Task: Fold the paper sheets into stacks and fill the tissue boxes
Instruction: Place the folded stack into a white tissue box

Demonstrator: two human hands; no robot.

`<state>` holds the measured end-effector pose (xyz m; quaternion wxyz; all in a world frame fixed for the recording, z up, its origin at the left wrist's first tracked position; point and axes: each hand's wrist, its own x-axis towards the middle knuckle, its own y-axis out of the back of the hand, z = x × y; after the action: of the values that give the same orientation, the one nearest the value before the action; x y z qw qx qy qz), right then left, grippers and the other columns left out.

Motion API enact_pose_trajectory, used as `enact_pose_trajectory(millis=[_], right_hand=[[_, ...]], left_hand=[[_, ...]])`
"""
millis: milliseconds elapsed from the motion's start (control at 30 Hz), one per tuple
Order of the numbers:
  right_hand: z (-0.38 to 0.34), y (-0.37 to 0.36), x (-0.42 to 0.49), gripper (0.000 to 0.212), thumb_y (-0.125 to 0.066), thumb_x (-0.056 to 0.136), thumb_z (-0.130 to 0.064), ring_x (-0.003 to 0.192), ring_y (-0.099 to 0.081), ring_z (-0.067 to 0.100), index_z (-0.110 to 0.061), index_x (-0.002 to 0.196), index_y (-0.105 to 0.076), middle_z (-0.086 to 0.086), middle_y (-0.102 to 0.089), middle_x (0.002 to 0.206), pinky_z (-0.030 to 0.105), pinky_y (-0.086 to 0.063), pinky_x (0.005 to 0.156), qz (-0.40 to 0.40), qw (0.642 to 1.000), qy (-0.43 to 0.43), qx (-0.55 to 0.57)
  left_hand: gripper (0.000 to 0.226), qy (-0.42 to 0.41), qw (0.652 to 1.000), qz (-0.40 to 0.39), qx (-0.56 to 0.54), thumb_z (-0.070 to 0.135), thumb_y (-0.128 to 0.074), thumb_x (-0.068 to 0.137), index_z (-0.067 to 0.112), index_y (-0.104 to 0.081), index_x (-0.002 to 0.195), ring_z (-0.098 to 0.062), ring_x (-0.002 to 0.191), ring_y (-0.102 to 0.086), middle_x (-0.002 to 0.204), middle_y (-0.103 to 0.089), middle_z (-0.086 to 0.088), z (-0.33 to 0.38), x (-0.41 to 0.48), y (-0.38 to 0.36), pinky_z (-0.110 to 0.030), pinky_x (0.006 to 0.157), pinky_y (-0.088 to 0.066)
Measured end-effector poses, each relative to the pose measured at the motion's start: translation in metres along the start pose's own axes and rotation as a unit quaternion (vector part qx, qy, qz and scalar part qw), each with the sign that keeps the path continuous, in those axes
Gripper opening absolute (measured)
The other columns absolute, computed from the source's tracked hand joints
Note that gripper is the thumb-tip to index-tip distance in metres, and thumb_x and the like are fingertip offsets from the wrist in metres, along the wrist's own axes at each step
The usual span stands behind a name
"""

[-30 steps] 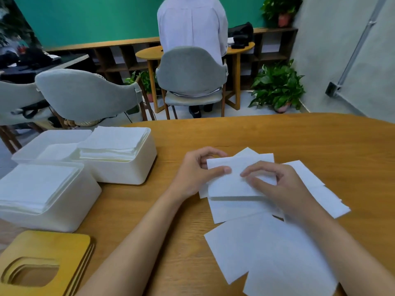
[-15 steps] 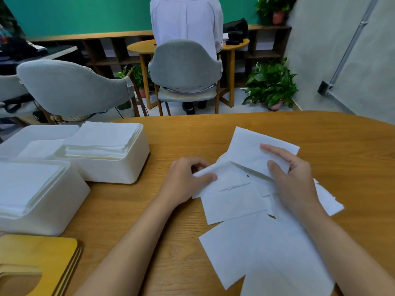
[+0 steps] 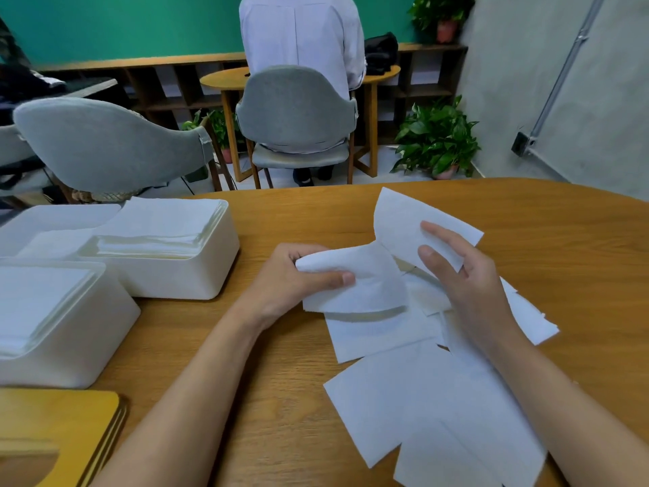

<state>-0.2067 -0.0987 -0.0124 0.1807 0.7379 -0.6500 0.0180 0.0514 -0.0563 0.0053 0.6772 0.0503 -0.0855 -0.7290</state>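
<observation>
A white paper sheet [image 3: 397, 233] is lifted off the wooden table [image 3: 288, 398], bent in the middle. My left hand [image 3: 291, 279] pinches its near left end, thumb on top. My right hand [image 3: 460, 275] holds its raised far end between thumb and fingers. Several loose white sheets [image 3: 421, 409] lie spread on the table under and in front of both hands. Two white tissue boxes stand at the left: the far one [image 3: 182, 275] holds a tall stack of folded sheets, the near one [image 3: 70, 339] holds another stack.
A third white box [image 3: 45, 219] sits behind the two, at the far left. Yellow wooden lids [image 3: 59, 434] are stacked at the bottom left corner. Beyond the table edge stand grey chairs [image 3: 105, 145], a seated person [image 3: 302, 33] and potted plants [image 3: 435, 142].
Both hands have lifted the top sheet off the pile. My right hand raised its far end up and back, and my left hand pulled the near end up and left, so the sheet now bends.
</observation>
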Motion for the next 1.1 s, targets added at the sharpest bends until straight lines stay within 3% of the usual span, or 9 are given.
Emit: enact_pose_trajectory(millis=[100, 233, 333, 400, 567, 667, 833, 967, 1100], right_hand=[[0.001, -0.005, -0.002, 0.067, -0.065, 0.078, -0.073, 0.124, -0.056, -0.007, -0.042, 0.137, -0.063, -0.025, -0.061, 0.139, 0.019, -0.047, 0.099, -0.035, 0.999, -0.023, 0.011], [-0.004, -0.011, -0.005, 0.059, -0.072, 0.082, -0.061, 0.117, -0.065, 0.001, -0.041, 0.137, -0.062, -0.019, -0.065, 0.133, 0.024, -0.059, 0.087, -0.049, 0.994, -0.062, 0.073], [-0.008, -0.009, -0.007, 0.066, -0.075, 0.079, -0.067, 0.114, -0.067, 0.003, -0.040, 0.137, -0.062, -0.017, -0.066, 0.132, 0.024, -0.060, 0.083, -0.048, 0.992, -0.067, 0.094], [-0.009, -0.009, -0.008, 0.064, -0.076, 0.079, -0.065, 0.113, -0.070, 0.006, -0.035, 0.134, -0.066, -0.012, -0.070, 0.129, 0.025, -0.060, 0.084, -0.067, 0.990, -0.069, 0.108], [-0.017, -0.014, -0.016, 0.025, -0.076, 0.086, -0.026, 0.094, -0.078, 0.020, -0.019, 0.110, -0.076, -0.001, -0.081, 0.103, 0.027, -0.062, 0.073, -0.102, 0.981, -0.083, 0.143], [-0.017, -0.017, -0.016, 0.018, -0.077, 0.089, -0.023, 0.093, -0.079, 0.022, -0.020, 0.107, -0.078, 0.000, -0.081, 0.101, 0.039, -0.063, 0.079, -0.079, 0.982, -0.100, 0.142], [-0.016, -0.018, -0.015, 0.010, -0.075, 0.093, -0.021, 0.089, -0.078, 0.021, -0.023, 0.102, -0.078, -0.002, -0.081, 0.097, 0.038, -0.062, 0.076, -0.046, 0.988, -0.087, 0.118], [-0.011, -0.019, -0.014, 0.017, -0.073, 0.095, -0.018, 0.096, -0.077, 0.024, -0.025, 0.109, -0.076, -0.002, -0.080, 0.102, 0.039, -0.061, 0.079, -0.040, 0.989, -0.085, 0.114], [-0.008, -0.011, -0.008, 0.060, -0.073, 0.096, -0.016, 0.121, -0.061, -0.002, -0.048, 0.140, -0.049, -0.019, -0.057, 0.141, 0.020, -0.054, 0.093, -0.029, 0.998, -0.003, 0.058]], left_hand=[[0.008, 0.001, 0.999, -0.020, -0.034, 0.005, -0.083, 0.085, 0.008, -0.081, 0.092, -0.020, 0.085, -0.075, 0.095, -0.080, -0.008, 0.004, -0.001, -0.006, -0.024, 0.070, -0.058], [0.024, 0.014, 0.995, -0.061, -0.077, 0.010, -0.084, 0.077, 0.004, -0.080, 0.100, -0.028, 0.096, -0.076, 0.104, -0.079, -0.015, 0.005, -0.001, -0.012, -0.034, 0.082, -0.062], [0.035, 0.030, 0.992, -0.069, -0.096, 0.011, -0.084, 0.077, 0.002, -0.078, 0.111, -0.037, 0.109, -0.074, 0.113, -0.078, -0.016, 0.004, 0.000, -0.012, -0.045, 0.096, -0.059], [0.034, 0.036, 0.994, -0.053, -0.090, 0.008, -0.083, 0.082, 0.001, -0.076, 0.115, -0.032, 0.106, -0.076, 0.112, -0.079, -0.013, 0.005, 0.001, -0.014, -0.041, 0.093, -0.062], [0.027, -0.008, 0.998, 0.025, -0.057, 0.005, -0.084, 0.085, 0.005, -0.076, 0.110, -0.021, 0.095, -0.078, 0.104, -0.081, -0.006, 0.004, 0.004, -0.024, -0.027, 0.076, -0.063], [0.030, -0.025, 0.997, 0.044, -0.060, 0.006, -0.086, 0.084, 0.005, -0.075, 0.111, -0.021, 0.096, -0.078, 0.104, -0.081, -0.005, 0.003, 0.005, -0.026, -0.028, 0.077, -0.063], [0.033, -0.032, 0.995, 0.065, -0.065, 0.010, -0.089, 0.082, 0.004, -0.073, 0.111, -0.027, 0.097, -0.076, 0.105, -0.079, -0.009, -0.004, 0.008, -0.030, -0.032, 0.078, -0.062], [0.038, -0.029, 0.995, 0.069, -0.059, 0.010, -0.091, 0.079, 0.011, -0.073, 0.112, -0.022, 0.093, -0.075, 0.104, -0.078, -0.006, -0.008, 0.009, -0.035, -0.028, 0.073, -0.061], [0.045, -0.073, 0.989, 0.129, 0.015, 0.021, -0.092, 0.080, 0.023, -0.069, 0.119, -0.012, 0.092, -0.070, 0.102, -0.075, 0.002, -0.017, 0.012, -0.038, -0.025, 0.072, -0.057]])
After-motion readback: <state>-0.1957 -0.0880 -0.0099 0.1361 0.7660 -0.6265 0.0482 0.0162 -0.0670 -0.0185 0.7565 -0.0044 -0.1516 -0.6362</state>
